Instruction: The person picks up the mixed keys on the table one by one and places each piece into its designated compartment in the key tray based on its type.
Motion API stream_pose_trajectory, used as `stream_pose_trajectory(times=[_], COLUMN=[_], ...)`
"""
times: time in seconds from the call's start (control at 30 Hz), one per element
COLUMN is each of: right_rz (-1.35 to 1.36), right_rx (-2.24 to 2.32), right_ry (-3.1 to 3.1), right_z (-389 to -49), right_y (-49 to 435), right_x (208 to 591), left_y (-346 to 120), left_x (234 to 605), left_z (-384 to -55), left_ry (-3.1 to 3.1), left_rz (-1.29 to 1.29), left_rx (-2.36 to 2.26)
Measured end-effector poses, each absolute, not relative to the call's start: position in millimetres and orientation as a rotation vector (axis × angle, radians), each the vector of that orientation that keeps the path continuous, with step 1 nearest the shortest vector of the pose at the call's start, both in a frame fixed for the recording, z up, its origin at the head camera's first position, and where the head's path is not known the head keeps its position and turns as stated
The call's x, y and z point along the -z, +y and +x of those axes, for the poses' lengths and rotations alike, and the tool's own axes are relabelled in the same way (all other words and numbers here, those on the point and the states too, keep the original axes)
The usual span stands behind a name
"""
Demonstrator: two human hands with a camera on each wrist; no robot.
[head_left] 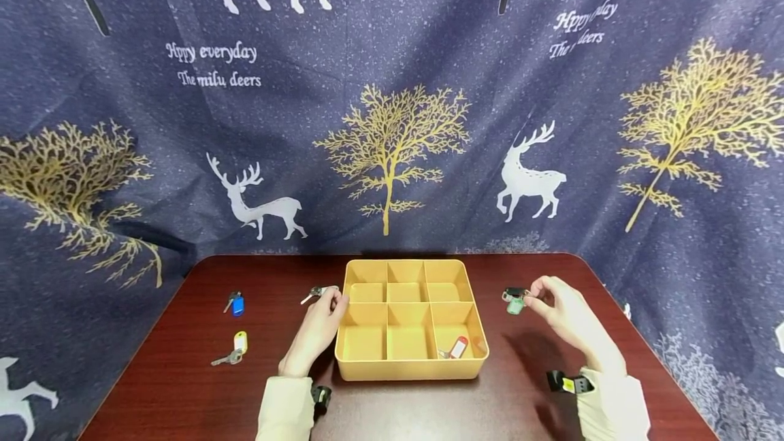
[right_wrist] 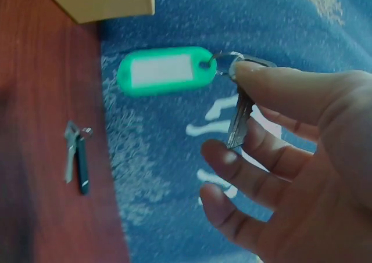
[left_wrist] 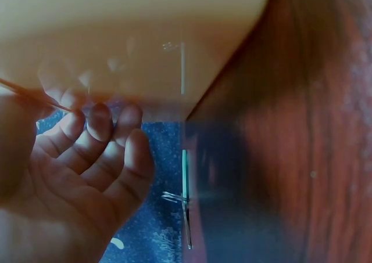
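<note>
A key [right_wrist: 240, 119] with a green tag [right_wrist: 157, 71] is pinched between the thumb and fingers of my right hand [head_left: 566, 315], held above the table right of the box. Its tag hangs free. My left hand [head_left: 318, 329] grips the left rim of a yellow divided box [head_left: 409, 369], fingertips against the wall in the left wrist view. A key with a red tag [head_left: 458, 347] lies in the box's front right compartment. Beyond my left hand lies a key with a pale tag [head_left: 317, 291], partly hidden in the head view.
At the left of the brown table [head_left: 184, 386] lie a key with a blue tag [head_left: 237, 305] and one with a yellow tag [head_left: 241, 341]. Behind the right hand lies a key with a black tag [right_wrist: 81, 164]. A dark blue patterned cloth [head_left: 392, 53] hangs at the back.
</note>
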State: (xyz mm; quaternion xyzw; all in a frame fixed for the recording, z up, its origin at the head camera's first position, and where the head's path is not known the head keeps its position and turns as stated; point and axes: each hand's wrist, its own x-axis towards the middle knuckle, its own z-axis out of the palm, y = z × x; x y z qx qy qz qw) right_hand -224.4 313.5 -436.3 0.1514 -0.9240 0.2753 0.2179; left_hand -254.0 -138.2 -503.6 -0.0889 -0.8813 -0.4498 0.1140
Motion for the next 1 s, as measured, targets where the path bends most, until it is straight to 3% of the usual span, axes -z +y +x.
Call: stream_pose_trajectory(times=[0.4, 1.0], right_rz=[0.649, 0.879], right_rx=[-0.851, -0.863], right_ry=[-2.536, -2.527], right_z=[-254, -300], right_y=[286, 236], right_x=[404, 403], left_y=[-138, -138], left_x=[501, 506], left_z=[-256, -254], left_ry=[-2.560, -2.592], left_rz=[-0.282, -0.259], left_rx=[1.297, 1.306])
